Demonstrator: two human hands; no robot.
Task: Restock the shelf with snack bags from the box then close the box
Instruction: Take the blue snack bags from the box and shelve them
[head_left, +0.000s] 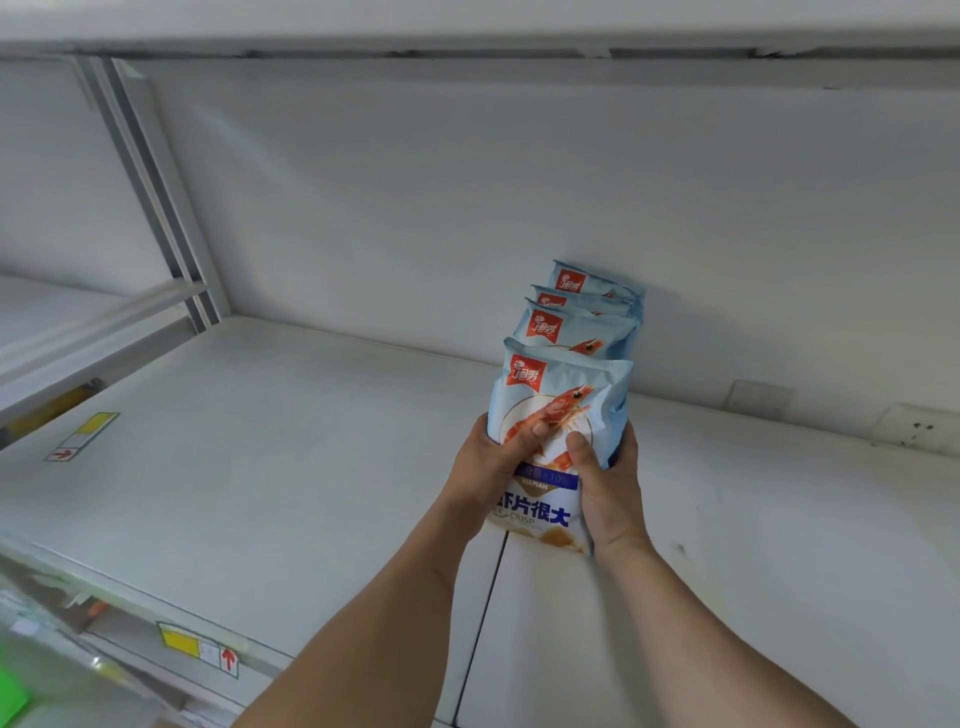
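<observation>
Mid-restock, likely: front pale-blue foil shrimp-crisp bag (558, 410) clasped upright between left hand (491, 462) and right hand (610, 493) on white metal shelf (291, 441), fronting a row of three matching bags (582, 317); next, release and fetch more from unseen box.

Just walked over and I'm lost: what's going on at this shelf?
A person is stocking a white shelf with shrimp crisp bags. Both hands, left hand and right hand, grip the front bag by its sides, standing it upright before three matching bags lined up toward the back wall. The rest of the shelf is bare. No box shows.
</observation>
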